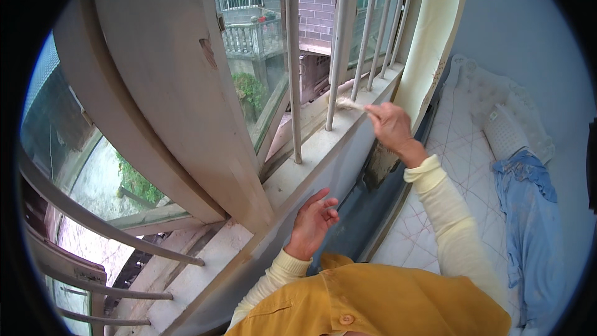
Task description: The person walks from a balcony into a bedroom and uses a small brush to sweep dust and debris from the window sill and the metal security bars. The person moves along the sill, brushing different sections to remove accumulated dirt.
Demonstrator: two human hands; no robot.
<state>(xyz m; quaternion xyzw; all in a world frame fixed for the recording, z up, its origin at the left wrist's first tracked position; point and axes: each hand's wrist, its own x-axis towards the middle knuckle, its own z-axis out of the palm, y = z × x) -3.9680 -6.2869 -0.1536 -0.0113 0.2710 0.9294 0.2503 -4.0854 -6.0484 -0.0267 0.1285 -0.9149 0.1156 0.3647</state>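
Observation:
My right hand (392, 128) grips a small brush with pale bristles (347, 103), seemingly a paintbrush; its handle is mostly hidden in my fingers. The bristles are over the white window sill (284, 177), between two upright metal bars; whether they touch the sill I cannot tell. Nearer to me, my left hand (313, 225) holds nothing, its fingers apart and half curled. It hovers beside the wall below the sill, close to the inner sill edge. A metal window bar (331, 56) rises just left of the brush.
A wide wooden window post (172, 79) stands at the left, its paint chipped. Glass sashes (252, 65) hang open outward. More bars (130, 238) cross the left opening. At right, a bed (447, 168) bears a pillow (506, 133) and blue cloth (531, 224). A pale curtain (433, 23) hangs beyond the sill.

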